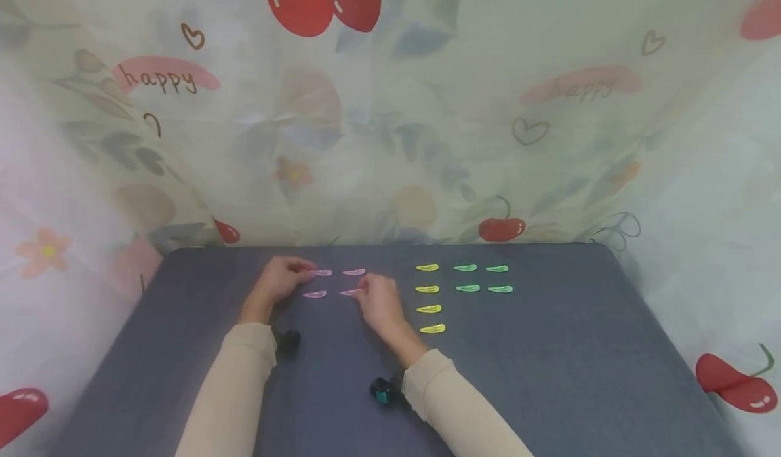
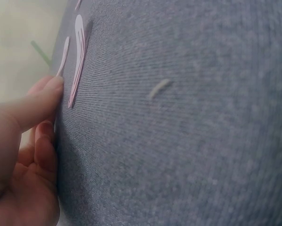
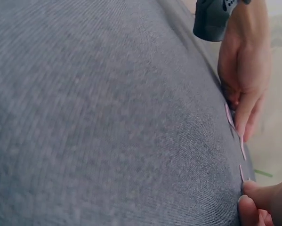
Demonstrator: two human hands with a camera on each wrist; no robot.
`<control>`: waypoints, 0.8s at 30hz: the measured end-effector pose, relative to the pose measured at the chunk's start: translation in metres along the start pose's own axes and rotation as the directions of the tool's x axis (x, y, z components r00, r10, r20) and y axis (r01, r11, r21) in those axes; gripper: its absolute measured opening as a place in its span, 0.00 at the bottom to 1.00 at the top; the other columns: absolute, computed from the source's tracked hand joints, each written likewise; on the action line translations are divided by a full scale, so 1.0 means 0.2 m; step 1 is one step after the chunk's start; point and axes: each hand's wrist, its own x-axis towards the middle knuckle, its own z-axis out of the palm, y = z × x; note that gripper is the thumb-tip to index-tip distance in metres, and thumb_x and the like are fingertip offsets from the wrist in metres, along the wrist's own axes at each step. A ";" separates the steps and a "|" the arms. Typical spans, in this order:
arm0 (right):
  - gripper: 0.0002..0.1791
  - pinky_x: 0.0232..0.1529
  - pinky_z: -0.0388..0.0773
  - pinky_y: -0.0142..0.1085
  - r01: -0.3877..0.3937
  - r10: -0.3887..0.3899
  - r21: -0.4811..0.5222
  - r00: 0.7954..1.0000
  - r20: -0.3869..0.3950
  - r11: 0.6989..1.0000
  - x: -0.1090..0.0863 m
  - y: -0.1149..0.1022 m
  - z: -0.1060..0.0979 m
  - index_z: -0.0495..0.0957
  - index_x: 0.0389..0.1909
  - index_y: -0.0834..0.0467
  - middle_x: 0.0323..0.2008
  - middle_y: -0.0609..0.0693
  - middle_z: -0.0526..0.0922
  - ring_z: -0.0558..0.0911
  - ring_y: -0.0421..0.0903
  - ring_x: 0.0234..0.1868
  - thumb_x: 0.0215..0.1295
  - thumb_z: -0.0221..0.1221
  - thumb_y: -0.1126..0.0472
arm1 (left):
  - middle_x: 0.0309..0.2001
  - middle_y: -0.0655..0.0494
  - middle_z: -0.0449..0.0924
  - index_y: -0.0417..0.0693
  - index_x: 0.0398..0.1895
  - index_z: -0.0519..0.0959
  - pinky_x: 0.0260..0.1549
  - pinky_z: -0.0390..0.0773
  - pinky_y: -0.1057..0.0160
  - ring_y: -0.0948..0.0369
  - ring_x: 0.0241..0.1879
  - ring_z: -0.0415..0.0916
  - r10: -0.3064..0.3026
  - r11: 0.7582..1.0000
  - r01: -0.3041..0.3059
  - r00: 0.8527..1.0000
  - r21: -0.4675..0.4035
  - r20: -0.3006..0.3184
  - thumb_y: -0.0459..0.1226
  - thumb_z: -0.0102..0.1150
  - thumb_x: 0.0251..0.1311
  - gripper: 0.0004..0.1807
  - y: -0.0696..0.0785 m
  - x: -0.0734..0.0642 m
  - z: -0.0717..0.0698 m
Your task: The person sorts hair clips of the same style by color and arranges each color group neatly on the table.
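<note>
My left hand pinches the narrow end of a pink snap hair clip in the far row; the left wrist view shows that clip between thumb and fingers. Just nearer lies another pink clip, flat on the cloth. With thumb and fingertips my right hand pinches a third pink clip, partly hidden by the fingers. Beyond this hand one more pink clip lies untouched. In the right wrist view, the right fingers hold the clip's end close to the cloth.
Right of my hands, several yellow clips form a column. Beside them, green clips lie in two rows of two. Dark grey cloth covers the table. A printed curtain hangs behind it. Dark devices sit at my wrists.
</note>
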 end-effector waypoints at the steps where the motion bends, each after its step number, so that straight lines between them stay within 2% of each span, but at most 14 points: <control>1: 0.06 0.30 0.74 0.34 -0.003 0.003 -0.009 1.000 0.000 1.000 0.00 0.00 0.00 0.84 0.32 0.60 0.26 0.50 0.84 0.78 0.42 0.27 0.65 0.68 0.61 | 0.58 0.44 0.84 0.49 0.57 0.83 0.64 0.73 0.40 0.46 0.59 0.78 0.000 1.000 0.000 1.000 0.003 0.000 0.44 0.64 0.68 0.18 0.00 0.00 0.00; 10: 0.07 0.35 0.77 0.38 0.001 0.001 -0.066 1.000 0.020 0.998 0.00 -0.01 -0.01 0.85 0.32 0.60 0.26 0.50 0.85 0.80 0.45 0.29 0.65 0.68 0.60 | 0.59 0.44 0.83 0.50 0.57 0.83 0.65 0.71 0.40 0.46 0.60 0.77 -0.005 1.000 0.005 1.000 0.015 0.011 0.44 0.64 0.68 0.17 0.01 0.01 0.02; 19: 0.07 0.43 0.80 0.47 0.052 -0.045 -0.144 0.997 0.055 0.988 -0.02 -0.01 -0.02 0.87 0.34 0.62 0.30 0.54 0.86 0.84 0.51 0.35 0.66 0.67 0.61 | 0.54 0.43 0.85 0.47 0.56 0.83 0.57 0.78 0.45 0.48 0.53 0.80 0.055 0.996 -0.054 0.998 0.065 -0.016 0.41 0.65 0.67 0.17 -0.01 0.02 0.04; 24: 0.08 0.37 0.78 0.42 0.115 -0.101 -0.221 0.992 0.072 0.969 -0.03 -0.02 -0.04 0.86 0.32 0.60 0.28 0.52 0.84 0.81 0.49 0.32 0.66 0.67 0.58 | 0.54 0.40 0.84 0.43 0.59 0.81 0.55 0.79 0.45 0.46 0.53 0.81 0.086 0.993 -0.083 0.996 0.086 -0.032 0.40 0.66 0.66 0.20 -0.01 0.01 0.04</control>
